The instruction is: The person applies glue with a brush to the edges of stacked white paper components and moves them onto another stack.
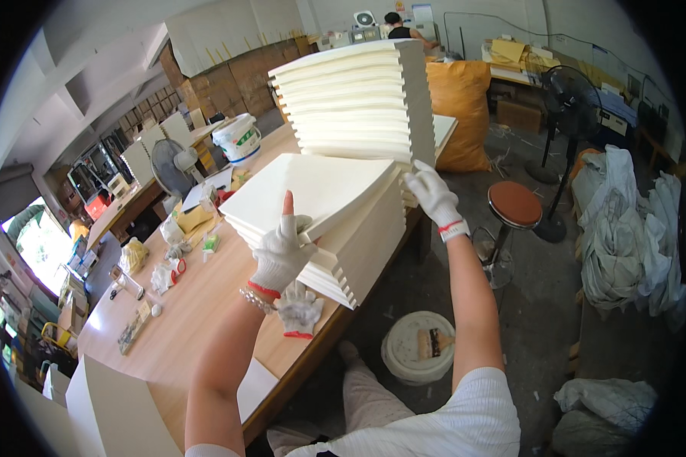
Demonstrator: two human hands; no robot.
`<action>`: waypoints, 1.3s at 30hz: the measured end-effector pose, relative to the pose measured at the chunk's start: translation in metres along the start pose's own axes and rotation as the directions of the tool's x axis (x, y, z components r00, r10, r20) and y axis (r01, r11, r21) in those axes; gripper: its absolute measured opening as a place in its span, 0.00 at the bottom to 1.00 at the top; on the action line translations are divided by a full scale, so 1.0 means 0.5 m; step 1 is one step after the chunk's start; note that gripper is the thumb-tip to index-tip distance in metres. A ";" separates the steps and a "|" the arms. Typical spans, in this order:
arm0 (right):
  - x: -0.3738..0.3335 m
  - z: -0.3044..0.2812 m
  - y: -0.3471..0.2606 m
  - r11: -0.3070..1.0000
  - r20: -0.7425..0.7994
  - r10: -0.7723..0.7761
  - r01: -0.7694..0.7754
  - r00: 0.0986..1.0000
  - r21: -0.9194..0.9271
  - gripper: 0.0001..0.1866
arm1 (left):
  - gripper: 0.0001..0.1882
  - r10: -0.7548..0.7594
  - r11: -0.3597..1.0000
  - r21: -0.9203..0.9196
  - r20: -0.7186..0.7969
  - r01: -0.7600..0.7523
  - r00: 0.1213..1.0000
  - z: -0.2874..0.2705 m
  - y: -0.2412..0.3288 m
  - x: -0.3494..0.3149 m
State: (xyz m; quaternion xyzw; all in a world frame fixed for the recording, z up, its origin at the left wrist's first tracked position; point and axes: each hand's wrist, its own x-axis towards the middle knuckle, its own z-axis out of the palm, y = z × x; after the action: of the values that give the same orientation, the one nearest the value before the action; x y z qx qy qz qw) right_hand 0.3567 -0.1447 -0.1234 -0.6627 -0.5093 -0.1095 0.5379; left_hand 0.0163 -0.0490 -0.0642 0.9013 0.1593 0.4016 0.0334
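Head view: the near stack (305, 190) of pale sheets lies on the table (206, 305), likely heavy together, bendy and apt to slide; opposite edges suit gripping. The left hand (282, 250), index raised, grasps its near edge; whether the right hand (433, 196), beside its right edge, grips cannot be told. Behind, the tall stack (343, 99) limits movement; leftward offers more room.

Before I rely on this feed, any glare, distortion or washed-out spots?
Head view: doorway blown out at far left; head view: glare on the table at left; head view: fisheye bowing and black corners; head view: top white sheet shows little surface detail.
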 end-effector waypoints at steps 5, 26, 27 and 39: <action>-0.152 -0.034 -0.067 0.468 0.354 0.307 -0.464 0.883 0.752 0.26 | 0.36 -0.203 0.894 0.405 -0.008 0.189 0.979 -0.053 0.059 0.003; -0.383 0.066 -0.353 0.506 0.780 -0.180 -0.623 0.600 0.596 0.17 | 0.09 -0.819 -0.414 -0.899 0.437 0.144 0.372 -0.040 -0.077 -0.002; -0.381 0.080 -0.374 0.474 0.767 -0.204 -0.624 0.608 0.621 0.17 | 0.09 -0.815 -0.403 -0.905 0.423 0.137 0.396 -0.070 -0.090 -0.024; -0.295 0.392 -0.523 0.231 0.902 -0.145 -0.872 0.408 0.431 0.26 | 0.27 -0.866 -0.240 -0.930 0.335 0.279 0.371 -0.470 -0.097 -0.619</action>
State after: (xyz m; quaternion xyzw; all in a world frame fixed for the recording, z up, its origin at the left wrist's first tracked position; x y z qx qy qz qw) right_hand 0.0030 -0.0907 -0.1463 -0.3211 -0.4417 0.6714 0.5010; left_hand -0.3628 -0.1162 -0.1354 0.3122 0.3114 0.5260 0.7272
